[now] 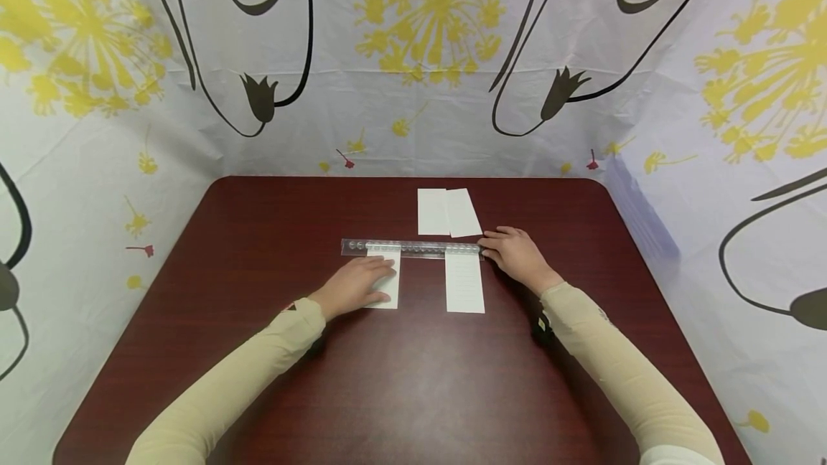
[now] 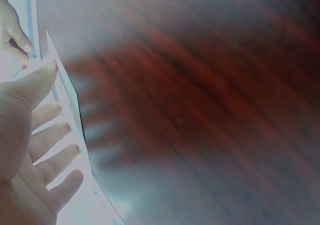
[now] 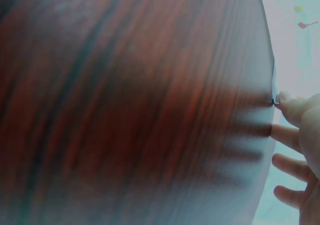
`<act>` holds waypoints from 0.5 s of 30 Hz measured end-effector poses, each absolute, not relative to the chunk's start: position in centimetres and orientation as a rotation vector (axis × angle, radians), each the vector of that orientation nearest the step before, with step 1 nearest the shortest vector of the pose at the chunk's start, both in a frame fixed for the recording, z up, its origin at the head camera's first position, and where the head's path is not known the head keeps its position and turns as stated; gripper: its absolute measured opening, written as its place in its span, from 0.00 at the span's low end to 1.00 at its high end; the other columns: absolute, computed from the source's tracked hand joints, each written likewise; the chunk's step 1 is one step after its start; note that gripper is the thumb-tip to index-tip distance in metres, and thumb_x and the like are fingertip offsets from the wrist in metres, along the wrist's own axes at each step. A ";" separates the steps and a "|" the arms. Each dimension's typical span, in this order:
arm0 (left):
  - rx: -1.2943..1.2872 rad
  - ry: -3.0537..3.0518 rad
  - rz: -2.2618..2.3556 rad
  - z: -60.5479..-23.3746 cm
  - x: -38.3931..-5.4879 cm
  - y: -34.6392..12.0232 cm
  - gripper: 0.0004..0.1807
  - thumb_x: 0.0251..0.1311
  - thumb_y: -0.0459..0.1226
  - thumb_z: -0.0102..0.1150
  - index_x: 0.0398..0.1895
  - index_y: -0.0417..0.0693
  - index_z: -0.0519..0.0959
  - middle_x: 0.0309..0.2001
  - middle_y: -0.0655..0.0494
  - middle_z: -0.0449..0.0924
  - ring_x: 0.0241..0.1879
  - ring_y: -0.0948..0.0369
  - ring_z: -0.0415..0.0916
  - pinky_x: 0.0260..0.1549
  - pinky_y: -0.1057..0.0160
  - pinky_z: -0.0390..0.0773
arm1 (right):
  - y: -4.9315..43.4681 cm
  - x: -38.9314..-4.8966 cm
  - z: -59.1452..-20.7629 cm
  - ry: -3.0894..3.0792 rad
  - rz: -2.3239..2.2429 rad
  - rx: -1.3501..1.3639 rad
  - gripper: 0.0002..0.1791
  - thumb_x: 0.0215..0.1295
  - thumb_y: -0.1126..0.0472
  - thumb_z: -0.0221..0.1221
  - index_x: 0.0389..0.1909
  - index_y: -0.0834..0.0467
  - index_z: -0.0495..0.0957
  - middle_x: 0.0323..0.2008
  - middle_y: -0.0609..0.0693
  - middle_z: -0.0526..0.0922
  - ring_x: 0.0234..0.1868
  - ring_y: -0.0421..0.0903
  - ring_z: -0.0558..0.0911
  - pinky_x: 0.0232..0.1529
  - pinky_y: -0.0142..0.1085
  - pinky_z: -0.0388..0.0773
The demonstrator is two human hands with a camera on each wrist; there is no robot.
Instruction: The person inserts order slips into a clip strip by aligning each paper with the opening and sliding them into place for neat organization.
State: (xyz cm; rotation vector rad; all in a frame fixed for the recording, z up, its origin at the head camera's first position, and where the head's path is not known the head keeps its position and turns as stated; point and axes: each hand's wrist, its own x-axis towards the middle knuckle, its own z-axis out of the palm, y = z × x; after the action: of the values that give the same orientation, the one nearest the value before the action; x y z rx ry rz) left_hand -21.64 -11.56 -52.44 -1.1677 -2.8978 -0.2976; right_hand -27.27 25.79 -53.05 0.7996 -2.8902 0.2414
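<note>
A clear plastic ruler [image 1: 423, 249] lies crosswise on the table, over the upper ends of two white paper slips. My left hand [image 1: 357, 284] rests with spread fingers on the left paper slip [image 1: 391, 300], partly hiding it; in the left wrist view the thumb [image 2: 37, 85] stands apart from the other fingers, near the paper's edge. My right hand [image 1: 517, 255] pinches the ruler's right end between thumb and index finger, while its other fingers [image 3: 290, 167] stay extended in the right wrist view. Beside that hand lies the right paper slip [image 1: 464, 289], faintly lined.
Beyond the ruler, two more white slips, one straight [image 1: 432, 212] and one slanted [image 1: 462, 213], lie side by side. The dark red-brown table [image 1: 278, 221] has rounded far corners. Patterned white cloth [image 1: 362, 113] hangs around its back and sides.
</note>
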 end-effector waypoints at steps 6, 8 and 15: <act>-1.162 -2.903 -0.294 -52.5 -21.7 -11.3 0.30 0.61 0.53 0.63 0.62 0.47 0.77 0.69 0.50 0.73 0.69 0.50 0.70 0.70 0.49 0.68 | 25.8 -27.4 -53.0 -2.883 0.251 0.806 0.18 0.69 0.56 0.60 0.57 0.55 0.82 0.60 0.58 0.82 0.66 0.62 0.75 0.68 0.59 0.69; -1.165 -2.909 -0.299 -52.6 -21.7 -11.2 0.30 0.61 0.53 0.63 0.62 0.47 0.77 0.69 0.50 0.73 0.69 0.50 0.69 0.70 0.49 0.68 | 25.8 -27.3 -53.0 -2.877 0.251 0.811 0.18 0.69 0.56 0.60 0.57 0.55 0.82 0.59 0.58 0.82 0.65 0.62 0.76 0.67 0.59 0.69; -1.184 -2.903 -0.307 -52.5 -21.8 -10.6 0.31 0.60 0.54 0.63 0.62 0.47 0.77 0.69 0.49 0.73 0.69 0.49 0.70 0.70 0.48 0.68 | 25.8 -27.2 -52.9 -2.867 0.239 0.817 0.18 0.69 0.56 0.60 0.56 0.56 0.82 0.59 0.58 0.82 0.65 0.63 0.76 0.66 0.60 0.70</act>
State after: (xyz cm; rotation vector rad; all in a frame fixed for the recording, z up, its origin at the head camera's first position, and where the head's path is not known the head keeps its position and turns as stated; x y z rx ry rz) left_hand -21.78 -10.58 -52.52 -1.1841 -2.9031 -0.3066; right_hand -27.21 25.75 -52.90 0.8174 -2.8673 0.2385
